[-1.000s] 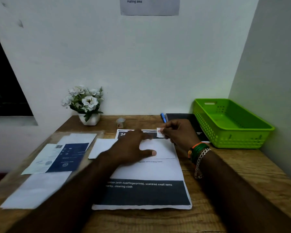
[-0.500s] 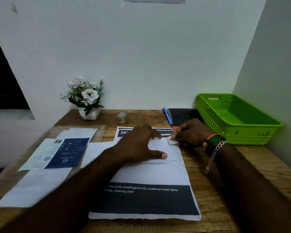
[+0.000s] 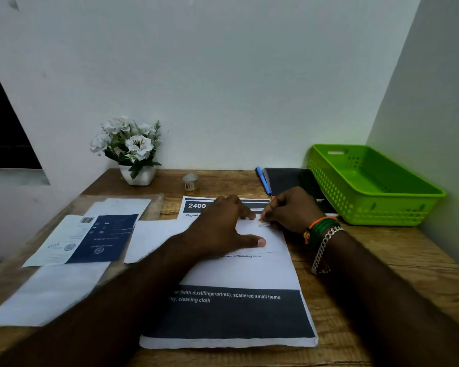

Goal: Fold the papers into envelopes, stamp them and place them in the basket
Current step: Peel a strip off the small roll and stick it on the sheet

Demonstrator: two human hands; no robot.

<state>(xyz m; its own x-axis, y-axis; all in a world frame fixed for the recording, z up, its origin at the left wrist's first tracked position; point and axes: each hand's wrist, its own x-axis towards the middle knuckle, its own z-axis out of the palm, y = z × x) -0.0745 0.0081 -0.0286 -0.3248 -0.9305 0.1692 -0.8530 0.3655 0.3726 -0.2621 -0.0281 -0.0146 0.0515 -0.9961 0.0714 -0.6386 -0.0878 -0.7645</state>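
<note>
Broadly, the wooden worktop carries a green basket at right. Left hand lies flat, fingers spread, on the white folded envelope. Right hand pinches a small stamp against the envelope's top right corner.

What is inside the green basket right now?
Nothing shows in the green basket: its visible floor is bare, no envelopes yet. The strip of floor just behind the near wall is hidden from the head camera.
</note>
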